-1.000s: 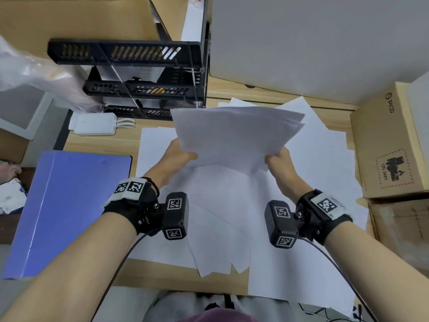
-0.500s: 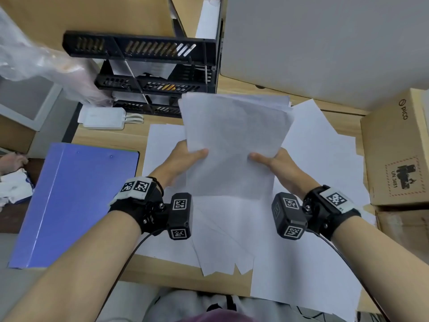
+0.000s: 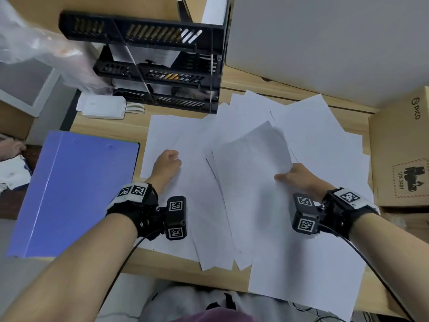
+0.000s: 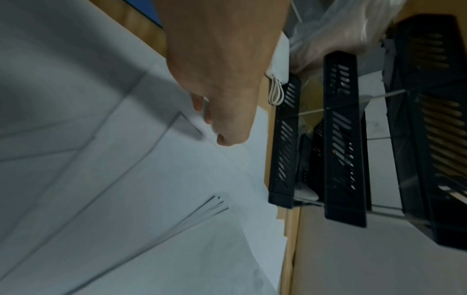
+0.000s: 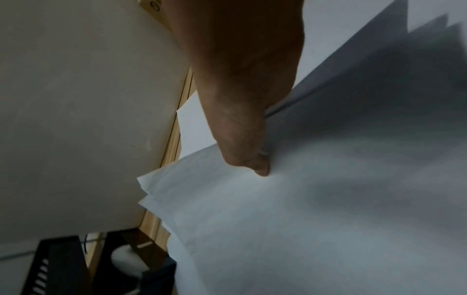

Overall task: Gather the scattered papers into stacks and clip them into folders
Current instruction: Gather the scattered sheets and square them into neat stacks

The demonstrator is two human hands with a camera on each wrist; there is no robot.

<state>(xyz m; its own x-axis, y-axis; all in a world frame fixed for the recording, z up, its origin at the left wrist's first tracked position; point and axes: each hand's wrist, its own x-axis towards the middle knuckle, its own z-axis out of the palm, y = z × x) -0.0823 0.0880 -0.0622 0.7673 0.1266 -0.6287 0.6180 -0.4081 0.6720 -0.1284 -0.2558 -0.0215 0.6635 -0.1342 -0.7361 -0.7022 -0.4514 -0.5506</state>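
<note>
A stack of white papers [image 3: 253,163] hangs tilted above the wooden table [image 3: 104,126]. My right hand [image 3: 286,175] grips its right edge, thumb [image 5: 260,165] on top and the other fingers hidden beneath. More loose sheets [image 3: 308,263] lie fanned over the table's middle and right. My left hand [image 3: 170,160] is down on the loose sheets at the left, fingers [image 4: 202,107] curled at the corner of one sheet [image 4: 252,129], which they seem to pinch. The blue folder [image 3: 74,189] lies shut at the left, beside that hand.
A black tiered letter tray [image 3: 162,73] stands at the back. A white charger [image 3: 102,106] lies before it, and a clear plastic bag [image 3: 34,43] is to its left. A PICO cardboard box [image 3: 399,154] bounds the right. A grey panel [image 3: 325,43] rises behind.
My left hand has let go of the stack and dropped to the loose sheets at the left. The right hand alone has lowered the stack and swung it to the right.
</note>
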